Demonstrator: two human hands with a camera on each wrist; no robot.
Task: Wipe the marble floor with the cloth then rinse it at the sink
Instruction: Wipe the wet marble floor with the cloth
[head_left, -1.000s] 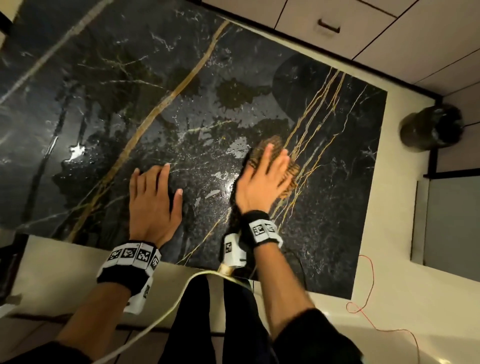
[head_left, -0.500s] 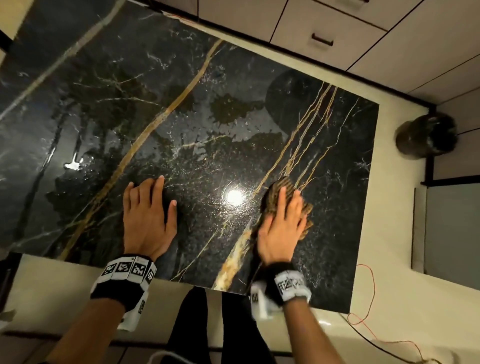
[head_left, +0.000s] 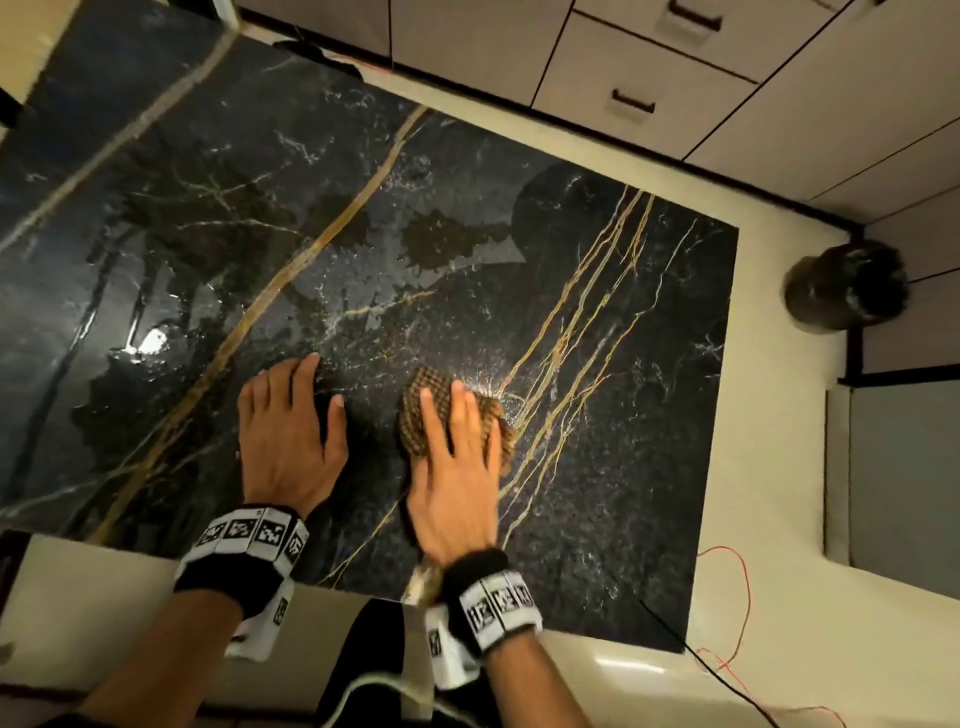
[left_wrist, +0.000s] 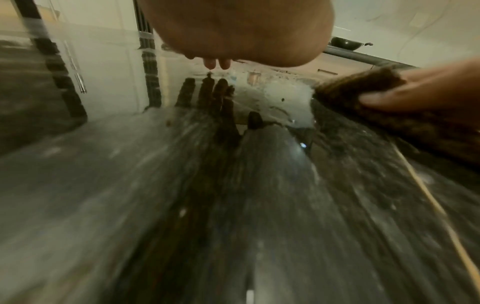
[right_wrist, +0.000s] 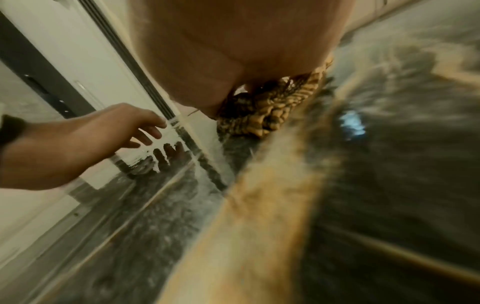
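The black marble floor (head_left: 623, 467) with gold veins is wet and glossy. A brown checked cloth (head_left: 415, 410) lies bunched on it near the front middle. My right hand (head_left: 452, 467) presses flat on the cloth with straight fingers. Beside it, my left hand (head_left: 291, 431) rests flat on the bare marble, fingers spread, a hand's width left of the cloth. The left wrist view shows my left hand (left_wrist: 233, 26) above its reflection, with the cloth (left_wrist: 363, 88) under my right hand (left_wrist: 428, 88). The right wrist view shows the cloth (right_wrist: 272, 111) under my right hand (right_wrist: 233, 51), and my left hand (right_wrist: 91, 133).
A cream floor border (head_left: 779, 519) frames the marble. Cabinet drawers (head_left: 634, 98) line the far side. A black bin (head_left: 847, 286) stands at the right, and a red wire (head_left: 727, 571) trails on the border near the front right. My dark trouser legs (head_left: 374, 654) are at the near edge.
My right hand swept the cloth right and nearer across the gold veins, then back left toward my left hand. The left hand stayed planted on the marble.
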